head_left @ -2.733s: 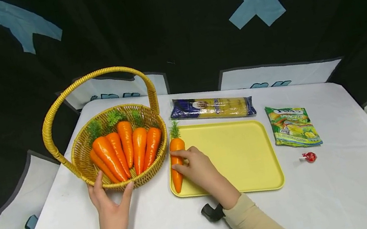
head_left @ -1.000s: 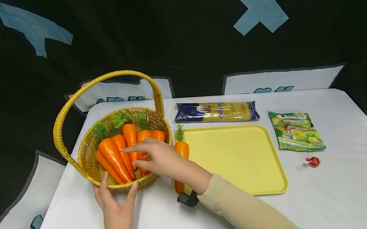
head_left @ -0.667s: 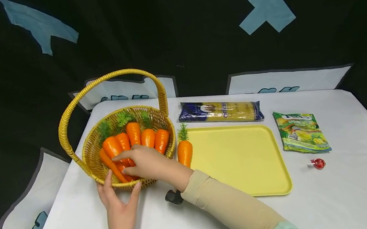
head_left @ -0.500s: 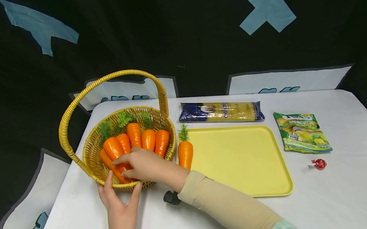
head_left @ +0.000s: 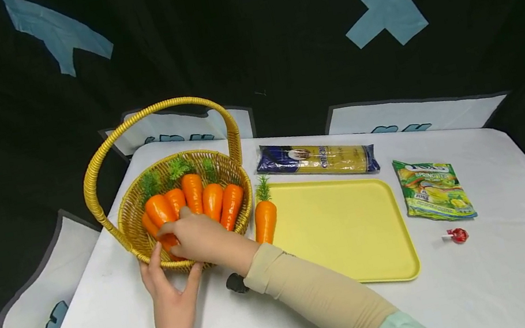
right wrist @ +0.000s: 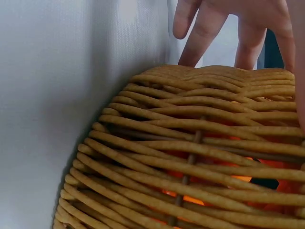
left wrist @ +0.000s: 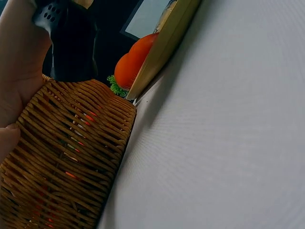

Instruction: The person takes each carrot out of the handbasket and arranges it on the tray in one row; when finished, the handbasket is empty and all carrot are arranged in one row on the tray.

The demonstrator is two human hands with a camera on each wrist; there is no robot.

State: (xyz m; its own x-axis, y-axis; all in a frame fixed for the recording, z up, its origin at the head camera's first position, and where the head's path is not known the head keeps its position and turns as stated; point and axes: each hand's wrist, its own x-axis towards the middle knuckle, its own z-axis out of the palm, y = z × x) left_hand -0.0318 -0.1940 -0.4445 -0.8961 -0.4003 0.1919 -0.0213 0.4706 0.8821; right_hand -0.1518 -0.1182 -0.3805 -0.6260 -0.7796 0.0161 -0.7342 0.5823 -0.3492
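A yellow wicker basket (head_left: 245,214) with a tall handle holds several orange carrots (head_left: 213,199) with green leafy tops. My left hand (head_left: 174,305) steadies its near side, thumb and fingers spread along the wall, as the right wrist view also shows. Inside the basket my right hand (head_left: 202,239) grips a carrot (head_left: 159,208) toward the left, thumb and fingertips around its lower part, which is partly hidden by the hand. A single carrot (head_left: 266,221) lies on the left edge of the yellow tray (head_left: 342,226), its lower end hidden behind the right arm.
Behind the tray lies a long pasta packet (head_left: 317,160). Right of the tray are a green candy bag (head_left: 434,189) and a red lollipop (head_left: 458,235). All stand on a white-covered table (head_left: 513,272) before a black cloth backdrop (head_left: 272,39).
My right hand has let go of the carrot on the tray, moved left into the basket and closed on another carrot. My left hand has stayed at the basket; the head view has shifted slightly.
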